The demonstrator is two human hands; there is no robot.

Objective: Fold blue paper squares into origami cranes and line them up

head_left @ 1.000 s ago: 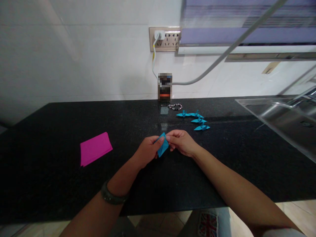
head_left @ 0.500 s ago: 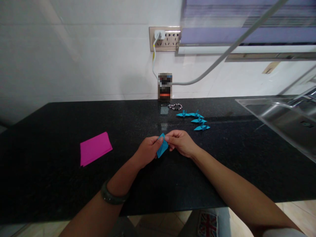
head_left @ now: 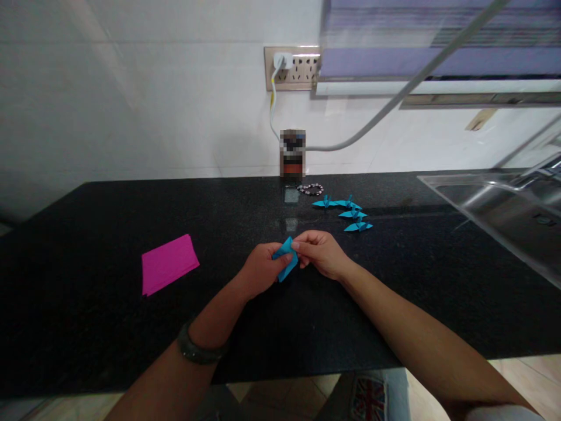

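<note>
A small folded piece of blue paper [head_left: 287,270] is held between both hands, just above the middle of the dark counter. My left hand [head_left: 263,266] grips its left side, the thumb lying across the paper's face. With thumb and forefinger, my right hand [head_left: 322,251] pinches the upper right edge. Several blue paper cranes [head_left: 358,226] sit on the counter beyond my right hand. To the left of my hands lies a stack of pink paper sheets [head_left: 170,265].
The black counter [head_left: 109,339] runs along a white tiled wall. A beaded bracelet [head_left: 311,189] lies near a blurred-out upright device [head_left: 293,155] with cables. On the right is a metal sink [head_left: 517,204]. A wall socket [head_left: 293,68] holds a white plug.
My left thumb has moved lower on the blue paper, and a flap of it now shows at the upper left. My right hand keeps its pinch in nearly the same place.
</note>
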